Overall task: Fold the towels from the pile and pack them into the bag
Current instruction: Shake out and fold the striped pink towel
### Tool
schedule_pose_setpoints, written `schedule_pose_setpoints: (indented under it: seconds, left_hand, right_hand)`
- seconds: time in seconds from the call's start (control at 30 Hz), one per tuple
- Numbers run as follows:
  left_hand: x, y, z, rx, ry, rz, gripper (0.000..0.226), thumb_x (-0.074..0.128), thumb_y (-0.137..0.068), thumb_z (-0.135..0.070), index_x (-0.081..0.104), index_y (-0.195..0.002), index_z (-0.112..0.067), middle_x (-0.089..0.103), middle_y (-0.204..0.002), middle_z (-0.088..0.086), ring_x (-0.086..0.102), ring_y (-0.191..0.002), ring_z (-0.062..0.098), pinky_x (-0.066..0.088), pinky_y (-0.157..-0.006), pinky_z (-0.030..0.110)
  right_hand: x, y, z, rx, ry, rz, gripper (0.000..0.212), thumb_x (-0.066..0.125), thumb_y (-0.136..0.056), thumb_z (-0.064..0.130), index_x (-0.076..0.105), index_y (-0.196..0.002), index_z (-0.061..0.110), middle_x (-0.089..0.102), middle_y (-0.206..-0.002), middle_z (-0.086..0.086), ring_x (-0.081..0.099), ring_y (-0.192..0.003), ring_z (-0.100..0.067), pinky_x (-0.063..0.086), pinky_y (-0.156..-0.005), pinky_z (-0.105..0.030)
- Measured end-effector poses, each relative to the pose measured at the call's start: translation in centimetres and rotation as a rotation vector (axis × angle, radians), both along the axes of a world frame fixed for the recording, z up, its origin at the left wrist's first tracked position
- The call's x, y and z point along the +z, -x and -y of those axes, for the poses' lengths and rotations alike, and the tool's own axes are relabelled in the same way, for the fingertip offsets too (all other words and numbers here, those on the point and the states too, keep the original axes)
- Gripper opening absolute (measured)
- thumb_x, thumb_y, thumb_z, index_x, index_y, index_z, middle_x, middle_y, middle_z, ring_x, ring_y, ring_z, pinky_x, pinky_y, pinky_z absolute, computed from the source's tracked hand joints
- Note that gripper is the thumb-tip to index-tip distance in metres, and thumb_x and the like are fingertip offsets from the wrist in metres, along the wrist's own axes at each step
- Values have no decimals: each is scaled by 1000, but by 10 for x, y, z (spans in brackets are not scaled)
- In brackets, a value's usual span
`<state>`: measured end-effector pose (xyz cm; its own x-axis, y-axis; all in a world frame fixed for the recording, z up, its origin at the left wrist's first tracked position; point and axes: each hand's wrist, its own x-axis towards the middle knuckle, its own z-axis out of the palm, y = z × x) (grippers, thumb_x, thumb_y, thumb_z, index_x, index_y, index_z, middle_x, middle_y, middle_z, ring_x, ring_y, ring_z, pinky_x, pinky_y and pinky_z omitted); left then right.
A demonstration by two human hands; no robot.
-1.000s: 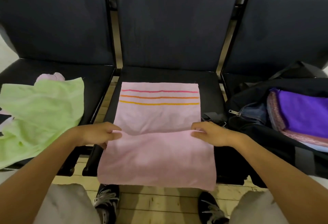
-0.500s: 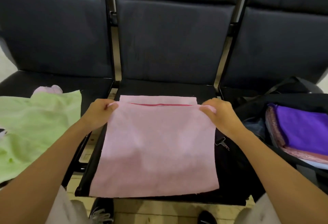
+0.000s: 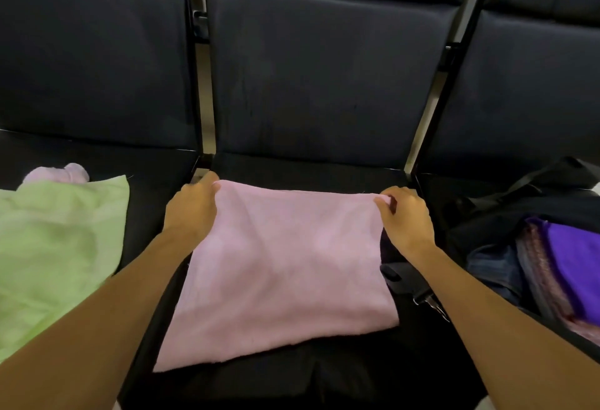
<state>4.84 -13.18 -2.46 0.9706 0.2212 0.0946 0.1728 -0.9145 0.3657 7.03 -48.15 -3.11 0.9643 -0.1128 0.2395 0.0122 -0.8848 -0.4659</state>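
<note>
A pink towel [image 3: 285, 266] lies folded in half on the middle black seat [image 3: 308, 172], its stripes hidden underneath. My left hand [image 3: 191, 208] pinches its far left corner. My right hand [image 3: 406, 218] pinches its far right corner. On the left seat lies the pile: a light green towel [image 3: 55, 247] over a pale pink one [image 3: 61, 174]. The open black bag [image 3: 519, 214] sits on the right seat, holding a purple towel [image 3: 574, 263] on top of other folded cloth.
Dark seat backs [image 3: 324, 68] rise behind all three seats, with metal frame bars [image 3: 203, 62] between them. A bag strap with a metal clip [image 3: 428, 299] lies on the middle seat beside the towel's right edge.
Both hands carried the towel's near edge up and over to the far edge, covering the striped end. The towel now lies doubled, and the view has tilted down closer to the seat.
</note>
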Motion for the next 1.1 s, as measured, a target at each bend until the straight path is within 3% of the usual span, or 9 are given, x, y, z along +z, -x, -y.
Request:
schedule_pose_setpoints:
  seconds: [0.07, 0.23, 0.4, 0.53, 0.63, 0.73, 0.83, 0.97, 1.1]
  left_hand:
    - [-10, -10, -1, -1, -2, -26, 18, 46, -102, -14, 52, -118, -9, 59, -87, 11, 60, -73, 26, 52, -65, 37]
    - [-28, -32, -3, -11, 28, 4, 18, 56, -97, -17, 62, -109, -5, 61, -109, 14, 62, -88, 26, 56, -80, 38]
    - [-33, -40, 2, -47, -48, -107, 19, 64, -91, -12, 61, -109, -7, 61, -109, 12, 61, -94, 26, 54, -86, 38]
    - [-31, -41, -5, -21, 7, -139, 22, 71, -85, -9, 63, -104, -5, 53, -115, 13, 59, -99, 28, 52, -94, 42]
    - [-25, -38, -7, -22, 70, -185, 12, 72, -82, -2, 62, -85, -8, 61, -102, 13, 62, -90, 28, 55, -88, 42]
    - [-15, -33, -5, -39, 162, -177, 29, 70, -80, 2, 52, -66, -16, 62, -84, 12, 62, -82, 26, 55, -82, 39]
    - [-1, -27, -3, -33, 253, -124, 24, 68, -81, 5, 58, -69, -12, 61, -83, 9, 60, -81, 22, 51, -77, 33]
    - [13, -9, -4, -21, 315, -100, 17, 69, -82, 1, 60, -71, -10, 61, -94, 8, 58, -91, 21, 49, -80, 32]
    - [29, 20, -13, 94, 362, -66, 13, 65, -84, -5, 66, -71, -6, 65, -76, 14, 58, -68, 16, 42, -58, 20]
  right_hand:
    - [-9, -10, -2, -9, 10, -49, 21, 59, -99, 25, 66, -112, 11, 67, -107, -8, 60, -84, -16, 49, -75, -25]
    - [-18, -40, -14, 30, 75, -187, 4, 64, -94, 17, 63, -93, 13, 64, -101, -8, 59, -78, -14, 48, -71, -24]
    - [-23, -52, -18, 101, 118, -314, 14, 72, -88, 16, 59, -81, 17, 64, -96, -3, 62, -85, -16, 50, -75, -27]
    - [-26, -47, -18, 66, 69, -266, 14, 72, -87, 15, 60, -81, 16, 63, -81, -4, 60, -71, -15, 53, -69, -29]
    - [-21, -37, -17, 31, -11, -214, 8, 70, -90, 16, 63, -86, 15, 60, -78, 0, 56, -66, -9, 56, -73, -29]
    - [-12, -27, -14, 38, -50, -140, 15, 68, -93, 21, 69, -101, 9, 61, -82, 1, 54, -66, -5, 49, -71, -24]
    - [-2, -11, -11, 47, -69, -74, 20, 63, -96, 23, 69, -107, 7, 63, -86, 0, 57, -70, -8, 48, -73, -24]
    - [5, 8, -9, 70, -96, 45, 16, 60, -98, 18, 72, -89, 11, 59, -70, 6, 56, -61, -4, 56, -69, -26]
    - [18, 25, -10, 103, -104, 112, 14, 63, -96, 17, 75, -101, 10, 71, -85, -3, 65, -74, -16, 61, -75, -37]
